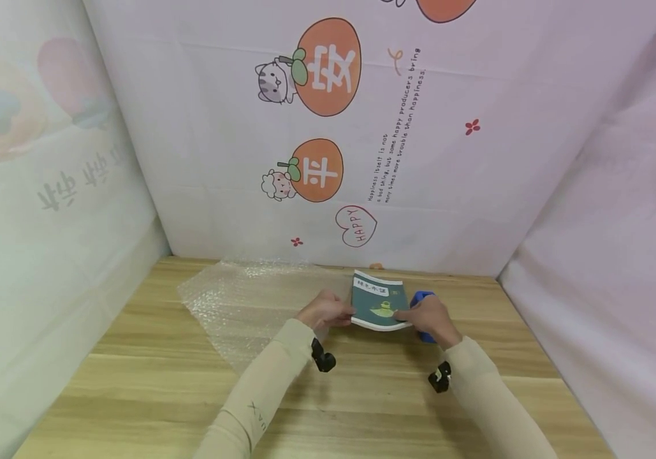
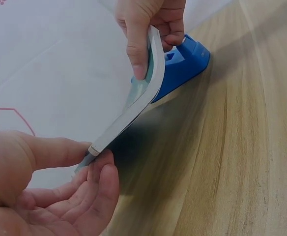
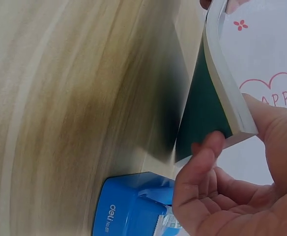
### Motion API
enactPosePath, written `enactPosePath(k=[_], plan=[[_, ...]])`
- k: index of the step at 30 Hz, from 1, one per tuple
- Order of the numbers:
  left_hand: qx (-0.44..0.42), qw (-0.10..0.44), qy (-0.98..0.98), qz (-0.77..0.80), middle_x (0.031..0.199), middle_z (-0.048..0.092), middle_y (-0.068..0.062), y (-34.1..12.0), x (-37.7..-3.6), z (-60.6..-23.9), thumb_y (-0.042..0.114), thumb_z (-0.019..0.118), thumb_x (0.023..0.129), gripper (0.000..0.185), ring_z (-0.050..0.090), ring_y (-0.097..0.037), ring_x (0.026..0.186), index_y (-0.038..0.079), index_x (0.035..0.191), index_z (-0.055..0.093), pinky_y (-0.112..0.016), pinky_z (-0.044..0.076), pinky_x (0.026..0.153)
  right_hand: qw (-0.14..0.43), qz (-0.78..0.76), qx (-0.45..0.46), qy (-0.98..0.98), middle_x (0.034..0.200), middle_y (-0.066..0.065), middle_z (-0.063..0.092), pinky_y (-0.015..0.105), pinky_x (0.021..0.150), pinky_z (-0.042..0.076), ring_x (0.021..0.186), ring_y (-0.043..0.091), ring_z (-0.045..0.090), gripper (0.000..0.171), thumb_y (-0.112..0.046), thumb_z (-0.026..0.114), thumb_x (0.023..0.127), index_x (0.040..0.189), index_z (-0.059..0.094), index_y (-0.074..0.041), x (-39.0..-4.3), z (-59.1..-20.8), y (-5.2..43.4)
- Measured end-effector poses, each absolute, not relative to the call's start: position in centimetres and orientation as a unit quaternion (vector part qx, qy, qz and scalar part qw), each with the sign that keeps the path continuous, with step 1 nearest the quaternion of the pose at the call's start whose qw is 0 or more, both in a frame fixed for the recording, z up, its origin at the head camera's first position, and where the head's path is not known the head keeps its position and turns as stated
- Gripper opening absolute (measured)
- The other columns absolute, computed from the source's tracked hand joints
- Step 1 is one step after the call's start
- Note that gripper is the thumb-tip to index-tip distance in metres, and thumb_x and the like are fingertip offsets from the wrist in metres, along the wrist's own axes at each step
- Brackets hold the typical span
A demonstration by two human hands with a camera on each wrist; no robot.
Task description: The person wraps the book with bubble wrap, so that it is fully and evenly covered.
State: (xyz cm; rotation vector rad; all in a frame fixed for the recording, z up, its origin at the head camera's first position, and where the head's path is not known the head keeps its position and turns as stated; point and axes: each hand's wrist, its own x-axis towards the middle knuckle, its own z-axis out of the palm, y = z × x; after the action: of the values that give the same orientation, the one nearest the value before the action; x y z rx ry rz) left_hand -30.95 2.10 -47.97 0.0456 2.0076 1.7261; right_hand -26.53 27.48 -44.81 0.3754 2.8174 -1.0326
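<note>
A green softcover book with a white title label and a yellow-green picture is held above the table between both hands. My left hand pinches its left edge, thumb on top and fingers beneath. On the other side my right hand pinches the near right corner. The book bends along its length in both wrist views, and its pages show as a pale edge. Just beyond the right hand stands a blue tape dispenser, marked deli, partly hidden by that hand in the head view.
Clear bubble wrap lies spread on the wooden table, left of the book. Printed white cloth hangs behind the table, with more cloth along both sides. Each wrist wears a black camera mount.
</note>
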Motion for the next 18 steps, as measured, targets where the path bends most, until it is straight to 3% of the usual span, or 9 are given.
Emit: enactPosePath(k=[8, 11, 15, 18], plan=[[0.006, 0.244, 0.742, 0.624, 0.096, 0.078, -0.014, 2.29, -30.8, -47.4, 0.005, 0.074, 0.096, 0.013, 0.075, -0.016, 0.082, -0.007, 0.101, 0.073, -0.035, 0.066, 0.09, 0.046, -0.344, 0.117, 0.93, 0.059, -0.006, 0.049, 0.026, 0.059, 0.039, 0.066, 0.015, 0.048, 0.043, -0.034, 0.085, 0.086, 0.059, 0.061, -0.011, -26.29, -44.66, 27.39], [0.009, 0.236, 0.753, 0.614, 0.099, 0.078, -0.015, 2.27, -30.81, -47.25, 0.006, 0.073, 0.097, 0.016, 0.075, -0.017, 0.084, -0.008, 0.104, 0.074, -0.038, 0.065, 0.092, 0.032, -0.335, 0.104, 0.936, 0.065, -0.004, 0.056, 0.026, 0.059, 0.039, 0.072, 0.017, 0.05, 0.039, -0.036, 0.084, 0.086, 0.067, 0.071, -0.005, -26.15, -44.6, 27.44], [0.024, 0.228, 0.757, 0.612, 0.102, 0.079, -0.018, 2.12, -30.84, -47.17, 0.005, 0.072, 0.098, 0.018, 0.076, -0.017, 0.084, -0.01, 0.106, 0.074, -0.04, 0.065, 0.093, 0.015, -0.329, 0.09, 0.94, 0.084, 0.004, 0.068, 0.025, 0.063, 0.042, 0.084, 0.021, 0.056, 0.039, -0.038, 0.084, 0.086, 0.088, 0.081, 0.0, -25.9, -44.47, 27.4], [0.039, 0.223, 0.755, 0.615, 0.104, 0.08, -0.019, 1.92, -30.71, -47.0, 0.004, 0.072, 0.097, 0.019, 0.077, -0.017, 0.086, -0.011, 0.108, 0.075, -0.04, 0.065, 0.093, 0.005, -0.332, 0.086, 0.939, 0.077, 0.001, 0.065, 0.025, 0.06, 0.041, 0.079, 0.019, 0.055, 0.037, -0.038, 0.085, 0.085, 0.08, 0.078, -0.002, -25.84, -44.41, 27.33]])
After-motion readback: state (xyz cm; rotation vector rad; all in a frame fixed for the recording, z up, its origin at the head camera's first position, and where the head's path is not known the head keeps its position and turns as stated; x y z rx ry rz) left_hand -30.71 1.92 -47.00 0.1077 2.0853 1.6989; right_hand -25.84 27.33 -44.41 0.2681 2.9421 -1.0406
